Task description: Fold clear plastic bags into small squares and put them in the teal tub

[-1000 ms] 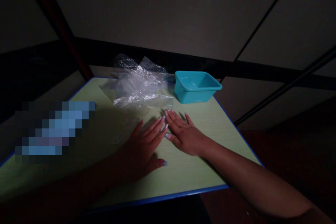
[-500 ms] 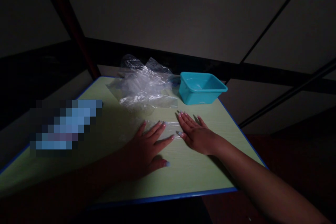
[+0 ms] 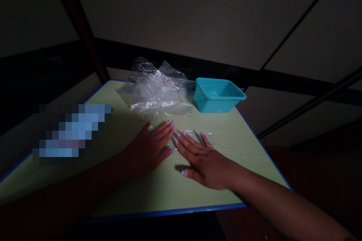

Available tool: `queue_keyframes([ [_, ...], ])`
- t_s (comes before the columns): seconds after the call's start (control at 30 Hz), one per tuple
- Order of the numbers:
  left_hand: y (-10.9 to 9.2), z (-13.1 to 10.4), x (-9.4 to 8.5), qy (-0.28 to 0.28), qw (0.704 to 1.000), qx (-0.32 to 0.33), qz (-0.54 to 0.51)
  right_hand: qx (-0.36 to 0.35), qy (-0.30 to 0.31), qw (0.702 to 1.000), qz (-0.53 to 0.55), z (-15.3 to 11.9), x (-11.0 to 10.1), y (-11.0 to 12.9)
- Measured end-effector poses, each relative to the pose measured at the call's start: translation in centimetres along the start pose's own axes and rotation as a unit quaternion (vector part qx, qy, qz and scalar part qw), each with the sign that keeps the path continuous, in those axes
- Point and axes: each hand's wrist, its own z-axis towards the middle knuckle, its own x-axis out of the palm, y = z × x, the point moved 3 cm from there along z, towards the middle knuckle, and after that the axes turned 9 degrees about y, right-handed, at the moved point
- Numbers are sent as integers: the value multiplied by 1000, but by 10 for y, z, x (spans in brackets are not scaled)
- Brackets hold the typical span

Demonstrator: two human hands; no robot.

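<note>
A flat clear plastic bag lies on the pale green table, mostly under my hands. My left hand rests palm down on its left part, fingers stretched toward the far side. Beside it, my right hand presses flat on the middle of the bag, fingers together and thumb out to the left. The fingertips of the two hands nearly touch. Neither hand grips anything.
A crumpled heap of clear plastic bags sits at the table's far side. To its right stands a teal plastic tub near the far right corner. A pixelated patch covers the left of the table. The room is dark.
My right hand slid out to the right along the bag, then came back toward me and the left hand. My left hand shifted slightly forward. The view drifted left.
</note>
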Motion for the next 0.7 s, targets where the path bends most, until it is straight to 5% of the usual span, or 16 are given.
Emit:
queue_keyframes([
  [0.2, 3, 0, 6, 79, 997, -22, -2, 3, 19, 1000, 5, -13, 1, 3],
  [0.43, 4, -3, 5, 71, 996, -49, -2, 141, 6, 988, -62, -15, 2, 1],
  [0.7, 4, -4, 6, 53, 996, -72, 1, 221, -8, 973, -60, -16, -6, -8],
])
